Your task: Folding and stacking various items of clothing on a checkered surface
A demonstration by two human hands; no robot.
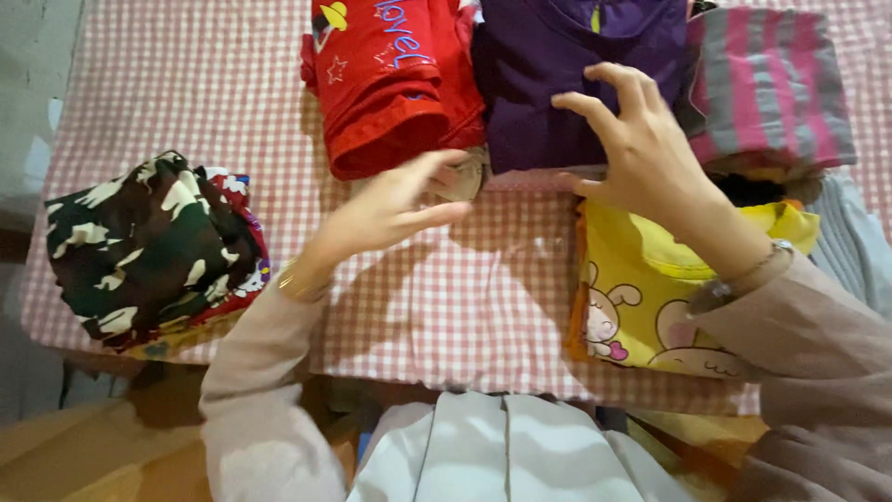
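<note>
My left hand (395, 206) hovers with fingers apart over the pink checked tablecloth (465, 297), just below a folded red garment (390, 79). Fingers spread and holding nothing, my right hand (632, 149) floats above the lower edge of a folded purple garment (567, 70). A folded yellow garment with cartoon rabbits (641, 307) lies under my right wrist.
A folded camouflage garment (139, 246) sits on a small pile at the left edge. A pink and grey striped garment (767, 84) lies at the back right, a grey one (850, 242) at the far right. White pleated fabric (502, 455) is in front of me.
</note>
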